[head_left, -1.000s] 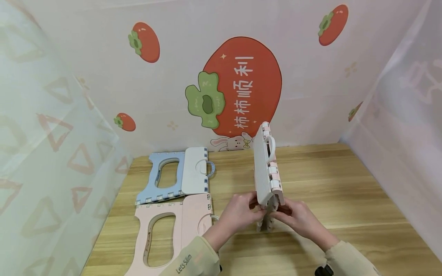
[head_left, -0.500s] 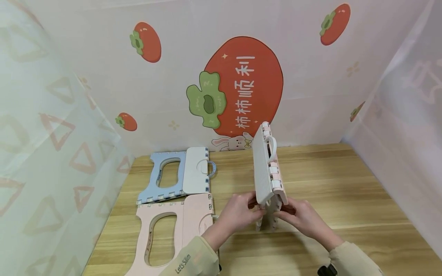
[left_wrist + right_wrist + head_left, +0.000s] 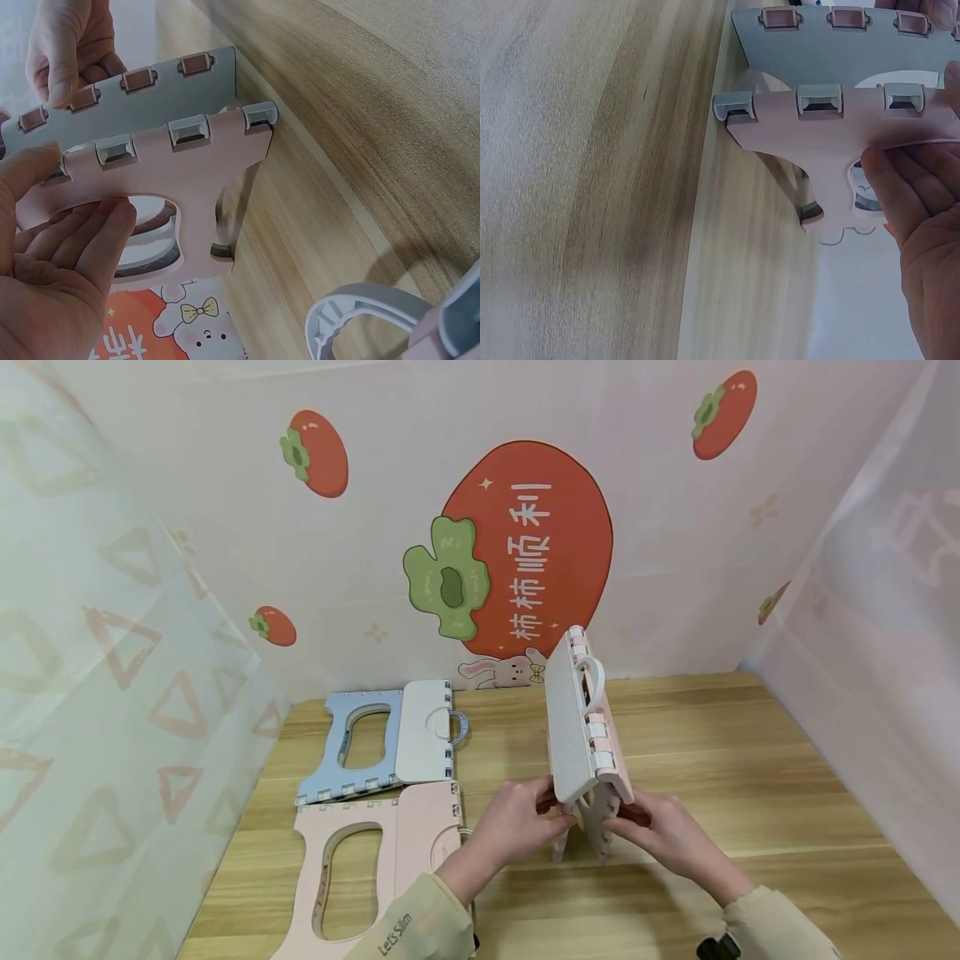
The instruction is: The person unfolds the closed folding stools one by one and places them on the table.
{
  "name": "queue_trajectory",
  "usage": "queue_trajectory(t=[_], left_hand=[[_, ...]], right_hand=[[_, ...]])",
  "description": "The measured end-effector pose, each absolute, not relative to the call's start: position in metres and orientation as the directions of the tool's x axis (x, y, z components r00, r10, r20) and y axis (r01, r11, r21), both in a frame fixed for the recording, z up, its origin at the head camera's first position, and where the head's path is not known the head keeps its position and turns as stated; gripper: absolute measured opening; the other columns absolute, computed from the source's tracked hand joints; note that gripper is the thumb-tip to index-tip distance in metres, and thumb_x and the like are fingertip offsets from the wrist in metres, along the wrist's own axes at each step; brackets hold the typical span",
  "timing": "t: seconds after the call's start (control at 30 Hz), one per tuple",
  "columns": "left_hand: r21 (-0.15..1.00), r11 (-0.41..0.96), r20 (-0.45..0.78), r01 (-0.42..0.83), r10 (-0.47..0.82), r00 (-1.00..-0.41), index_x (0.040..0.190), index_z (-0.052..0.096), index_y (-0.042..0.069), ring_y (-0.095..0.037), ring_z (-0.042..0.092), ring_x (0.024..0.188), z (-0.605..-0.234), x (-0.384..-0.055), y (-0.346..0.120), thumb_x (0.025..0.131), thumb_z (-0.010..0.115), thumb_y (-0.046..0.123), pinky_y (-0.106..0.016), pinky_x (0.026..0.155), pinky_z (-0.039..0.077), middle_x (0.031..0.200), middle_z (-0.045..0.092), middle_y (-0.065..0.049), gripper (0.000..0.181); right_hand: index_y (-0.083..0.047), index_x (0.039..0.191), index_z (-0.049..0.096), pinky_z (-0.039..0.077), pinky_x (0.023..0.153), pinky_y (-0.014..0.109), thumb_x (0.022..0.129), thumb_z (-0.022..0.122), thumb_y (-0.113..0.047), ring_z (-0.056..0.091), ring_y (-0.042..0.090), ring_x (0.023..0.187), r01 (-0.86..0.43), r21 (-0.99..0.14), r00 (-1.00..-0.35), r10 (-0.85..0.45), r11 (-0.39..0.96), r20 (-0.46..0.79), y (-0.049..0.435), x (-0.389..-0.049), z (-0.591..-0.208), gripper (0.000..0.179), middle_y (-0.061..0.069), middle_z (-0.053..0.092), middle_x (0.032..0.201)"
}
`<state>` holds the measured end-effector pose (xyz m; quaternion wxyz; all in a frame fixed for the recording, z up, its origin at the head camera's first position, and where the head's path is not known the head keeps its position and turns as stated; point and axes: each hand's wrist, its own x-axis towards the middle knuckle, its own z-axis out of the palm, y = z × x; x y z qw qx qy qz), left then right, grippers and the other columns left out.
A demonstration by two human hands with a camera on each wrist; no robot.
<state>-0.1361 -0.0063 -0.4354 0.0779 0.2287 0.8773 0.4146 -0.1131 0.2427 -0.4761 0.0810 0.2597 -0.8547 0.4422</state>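
Observation:
A partly folded pink and white folding stool (image 3: 564, 714) stands on edge right of the table's middle, its hinged top halves forming a narrow ridge and its legs slightly apart. My left hand (image 3: 517, 822) grips the near part of its left leg panel. On the other side my right hand (image 3: 663, 835) grips the opposite leg panel. In the left wrist view, the left fingers curl through the opening of a pink leg panel (image 3: 199, 165), thumb on its hinged edge. A similar grip shows in the right wrist view on a pink panel (image 3: 810, 124). A white loop handle (image 3: 594, 683) sticks out from the ridge.
Two folded stools lie flat at the left of the wooden table (image 3: 712, 760): a blue and white stool (image 3: 423, 735) at the back and a pink stool (image 3: 390, 843) in front, partly under the left sleeve. A printed backdrop (image 3: 660, 568) encloses the back and sides.
The stool's two leg panels and top halves have spread wider apart. My right hand has shifted slightly to the right with its panel; the left hand has stayed nearly in place.

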Motion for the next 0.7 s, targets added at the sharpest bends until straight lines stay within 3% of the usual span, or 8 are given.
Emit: queue_trajectory(t=[0.23, 0.7], left_hand=[[0.761, 0.559, 0.039, 0.328, 0.466, -0.884, 0.122, 0.072, 0.014, -0.014, 0.072, 0.107, -0.434, -0.136, -0.006, 0.090, 0.078, 0.024, -0.025, 0.089, 0.059, 0.120, 0.075, -0.003, 0.033], [0.758, 0.569, 0.025, 0.319, 0.464, -0.885, 0.122, 0.071, 0.014, -0.016, 0.072, 0.108, -0.435, -0.137, -0.006, 0.091, 0.078, 0.025, -0.025, 0.090, 0.059, 0.121, 0.074, -0.003, 0.034]], right_hand=[[-0.001, 0.119, 0.070, 0.063, 0.072, 0.026, 0.091, 0.077, -0.009, 0.071, 0.004, 0.092, -0.497, -0.713, -0.864, -0.358, 0.495, 0.354, 0.247, -0.112, -0.476, 0.030, 0.011, 0.078, 0.101], [-0.003, 0.126, 0.067, 0.063, 0.074, 0.027, 0.092, 0.077, -0.014, 0.072, 0.009, 0.095, -0.464, -0.712, -0.883, -0.344, 0.527, 0.320, 0.256, -0.114, -0.480, 0.037, 0.013, 0.077, 0.106]])
